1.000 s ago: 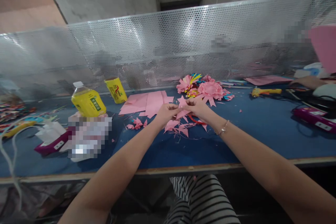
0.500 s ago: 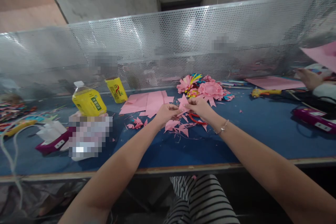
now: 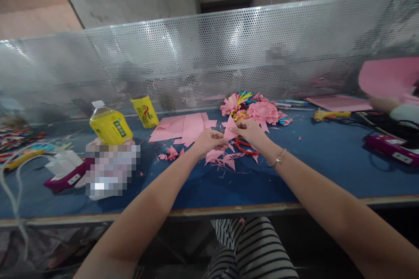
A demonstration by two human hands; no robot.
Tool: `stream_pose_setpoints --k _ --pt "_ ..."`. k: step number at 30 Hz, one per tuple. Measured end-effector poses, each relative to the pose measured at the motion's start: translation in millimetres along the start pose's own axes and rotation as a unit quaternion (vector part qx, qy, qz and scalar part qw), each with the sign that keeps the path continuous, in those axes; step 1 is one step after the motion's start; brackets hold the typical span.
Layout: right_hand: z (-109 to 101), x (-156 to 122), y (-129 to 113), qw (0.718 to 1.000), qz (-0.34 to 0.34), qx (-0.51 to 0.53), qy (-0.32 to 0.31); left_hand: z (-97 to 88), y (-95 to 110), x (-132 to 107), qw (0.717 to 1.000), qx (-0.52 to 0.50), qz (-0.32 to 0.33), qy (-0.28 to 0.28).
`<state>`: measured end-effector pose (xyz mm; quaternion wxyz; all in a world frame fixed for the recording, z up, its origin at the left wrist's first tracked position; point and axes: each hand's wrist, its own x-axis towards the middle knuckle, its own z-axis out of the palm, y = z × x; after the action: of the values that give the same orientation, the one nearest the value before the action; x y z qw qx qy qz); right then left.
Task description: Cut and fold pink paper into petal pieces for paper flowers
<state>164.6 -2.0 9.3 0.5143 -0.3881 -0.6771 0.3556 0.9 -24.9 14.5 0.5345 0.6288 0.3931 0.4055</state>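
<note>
Between my hands is a small folded piece of pink paper [image 3: 229, 130] with a pointed top, held above the blue table. My left hand [image 3: 211, 140] pinches its lower left side. The fingers of my right hand [image 3: 250, 133] are closed on its right edge. Just beneath lie pink paper scraps [image 3: 221, 158] and a red ring-shaped object [image 3: 245, 147], partly covered by my right hand. Behind my left hand rest flat pink paper sheets [image 3: 183, 127]. Past my right hand sits a bunch of pink paper flowers [image 3: 262, 111] with yellow and blue strips.
A yellow-labelled bottle [image 3: 111, 125] and a yellow packet [image 3: 145, 112] stand at left, near a purple power strip [image 3: 70, 178]. On the right are a yellow glue gun [image 3: 330, 115], another purple power strip [image 3: 393, 147], and another person's hand holding pink paper [image 3: 389, 77]. A perforated metal screen [image 3: 222, 52] runs behind.
The folded pink paper has turned slightly and my fingers have shifted on it. At the right, the other person's pink paper has moved leftward. The table items stay put.
</note>
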Motion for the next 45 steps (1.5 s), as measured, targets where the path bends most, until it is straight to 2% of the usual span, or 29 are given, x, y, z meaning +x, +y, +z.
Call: stream_pose_setpoints --k 8,17,25,29,37,40,45 --pt "-0.6 1.7 1.4 1.0 0.019 0.023 0.01 -1.3 -1.5 0.8 1.0 -0.004 -0.004 0.006" --pt "-9.8 2.0 -8.6 0.992 0.03 0.107 0.051 0.4 4.8 -3.3 1.0 0.002 -0.013 0.026" --pt "-7.3 3.6 -2.3 0.994 0.009 0.105 0.038 2.3 6.0 -3.5 0.999 -0.006 -0.009 0.042" --pt "-5.9 4.0 -0.1 0.994 0.001 0.104 0.033 1.2 5.2 -2.9 0.999 0.002 -0.019 0.027" --pt "-5.0 2.4 -1.2 0.995 -0.007 0.096 0.024 1.2 8.9 -2.2 0.998 -0.011 -0.039 0.042" --pt "-3.2 1.3 -1.2 0.997 -0.001 0.071 0.02 -2.3 7.7 -2.8 0.999 0.012 -0.043 0.001" --pt "0.3 -1.1 -1.5 0.999 0.008 0.029 -0.014 -7.2 -1.1 -3.8 0.982 0.101 -0.08 -0.135"
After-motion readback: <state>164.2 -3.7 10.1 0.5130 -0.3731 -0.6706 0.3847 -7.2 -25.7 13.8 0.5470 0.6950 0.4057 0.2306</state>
